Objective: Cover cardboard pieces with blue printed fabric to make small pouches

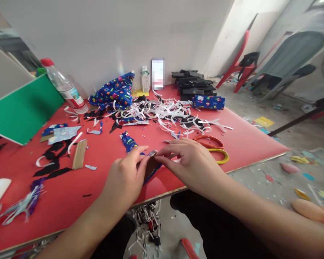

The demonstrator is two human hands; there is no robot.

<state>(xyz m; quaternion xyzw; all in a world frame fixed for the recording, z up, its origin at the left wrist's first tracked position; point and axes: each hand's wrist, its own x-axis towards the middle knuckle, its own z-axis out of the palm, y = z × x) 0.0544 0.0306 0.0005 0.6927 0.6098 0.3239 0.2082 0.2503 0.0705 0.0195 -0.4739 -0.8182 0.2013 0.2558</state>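
Near the front edge of the red table, my left hand and my right hand meet over a small piece with a brown face and a blue edge. Both hands pinch its top edge between thumb and fingers; its exact kind is unclear. Just beyond the left fingers lies a blue patterned fabric strip. Partly hidden by my right hand are scissors with an orange loop and a yellow loop; a blade tip shows past the knuckles.
Behind lie white and black strips, blue patterned fabric, a blue patterned bundle and a black stack. A bottle, green board and cardboard piece are left. Chairs stand right.
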